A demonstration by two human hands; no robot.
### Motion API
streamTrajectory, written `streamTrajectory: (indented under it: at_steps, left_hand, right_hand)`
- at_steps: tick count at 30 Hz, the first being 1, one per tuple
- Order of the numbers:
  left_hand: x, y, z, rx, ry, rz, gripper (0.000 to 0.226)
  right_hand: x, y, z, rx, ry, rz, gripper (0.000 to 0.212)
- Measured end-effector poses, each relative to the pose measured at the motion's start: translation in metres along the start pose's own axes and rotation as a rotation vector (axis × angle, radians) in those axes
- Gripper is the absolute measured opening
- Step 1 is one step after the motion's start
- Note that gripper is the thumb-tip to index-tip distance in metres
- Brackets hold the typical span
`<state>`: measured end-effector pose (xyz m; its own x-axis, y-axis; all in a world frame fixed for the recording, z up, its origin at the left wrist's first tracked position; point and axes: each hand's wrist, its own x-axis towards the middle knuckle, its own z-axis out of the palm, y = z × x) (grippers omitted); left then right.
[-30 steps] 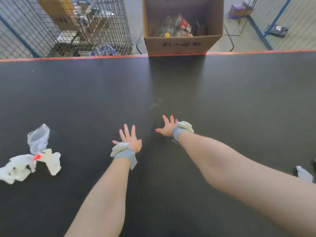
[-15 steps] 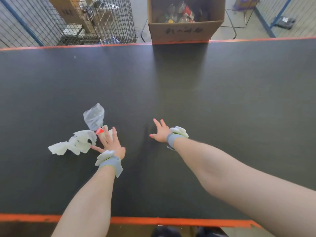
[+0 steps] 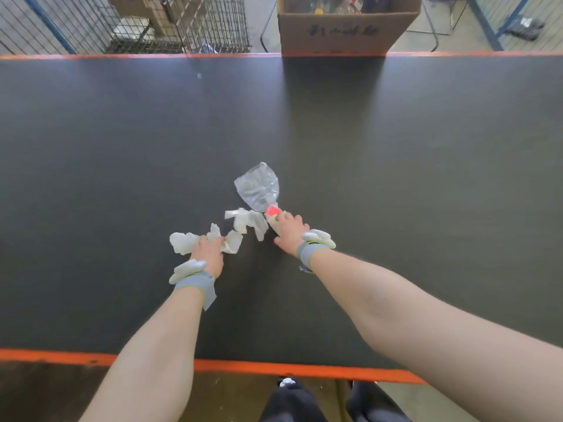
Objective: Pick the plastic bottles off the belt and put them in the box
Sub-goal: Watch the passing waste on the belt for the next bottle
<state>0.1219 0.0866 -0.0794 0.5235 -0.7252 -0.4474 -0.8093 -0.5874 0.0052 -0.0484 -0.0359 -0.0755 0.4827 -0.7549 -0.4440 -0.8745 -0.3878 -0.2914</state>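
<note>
Black handwriting, unreadable, marks the cardboard box [image 3: 344, 32] beyond the belt [image 3: 426, 178]; left hand [image 3: 208, 252] closes on white crumpled scraps [image 3: 185, 242], right hand [image 3: 288, 233] on a flattened red-capped plastic bottle [image 3: 258, 188] mid-belt

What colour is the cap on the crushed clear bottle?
Red-orange cap, seen in the head view by the right hand.

Wire cage [image 3: 146, 24] and blue-framed fencing [image 3: 515, 13] on pale floor [image 3: 457, 41].

A sorting plant is showing itself here: a wide black belt [image 3: 396, 178] running past, wire cages [image 3: 128, 22] and a cardboard box [image 3: 344, 32] standing beyond its far edge.
</note>
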Motion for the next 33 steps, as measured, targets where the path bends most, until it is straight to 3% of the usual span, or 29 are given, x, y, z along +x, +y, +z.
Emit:
streamTrajectory:
  at_steps: [3,5,7,9,12,16,18,21,24,27,33]
  left_hand:
    - [0.005,0.01,-0.012,-0.118,0.117,0.002,0.043]
    - [0.009,0.017,-0.015,-0.166,0.087,0.003,0.06]
    - [0.008,0.024,-0.014,-0.096,-0.045,0.038,0.084]
    - [0.006,0.028,-0.01,-0.035,-0.157,0.081,0.095]
    - [0.001,0.035,-0.003,-0.008,-0.263,0.119,0.099]
    - [-0.014,0.052,-0.015,0.005,-0.403,0.148,0.097]
    - [-0.018,0.056,-0.023,-0.129,-0.32,0.155,0.096]
    - [-0.017,0.053,-0.028,-0.262,-0.178,0.117,0.106]
    - [-0.02,0.042,-0.029,-0.187,-0.148,0.087,0.104]
    - [-0.025,0.025,-0.027,-0.085,-0.09,0.053,0.101]
    - [-0.038,-0.026,-0.018,-0.038,-0.015,-0.265,0.107]
  right_hand:
    - [0.005,0.007,-0.015,0.148,0.229,0.064,0.054]
    - [0.008,0.011,-0.022,0.24,0.276,0.022,0.068]
    - [0.008,0.015,-0.024,0.29,0.157,-0.01,0.093]
    - [0.007,0.018,-0.022,0.132,-0.08,0.004,0.102]
    - [-0.001,0.03,-0.005,-0.237,-0.317,0.043,0.089]
    - [-0.014,0.047,-0.005,-0.157,-0.126,0.106,0.047]
    - [-0.018,0.047,-0.014,0.053,-0.05,0.078,0.047]
    - [-0.027,0.036,-0.023,0.339,-0.013,-0.001,0.069]
    - [-0.031,0.024,-0.018,0.161,-0.167,-0.129,0.086]
    - [-0.033,0.015,-0.012,-0.123,-0.207,-0.242,0.071]
    - [-0.029,-0.011,-0.017,-0.068,-0.115,-0.217,0.04]
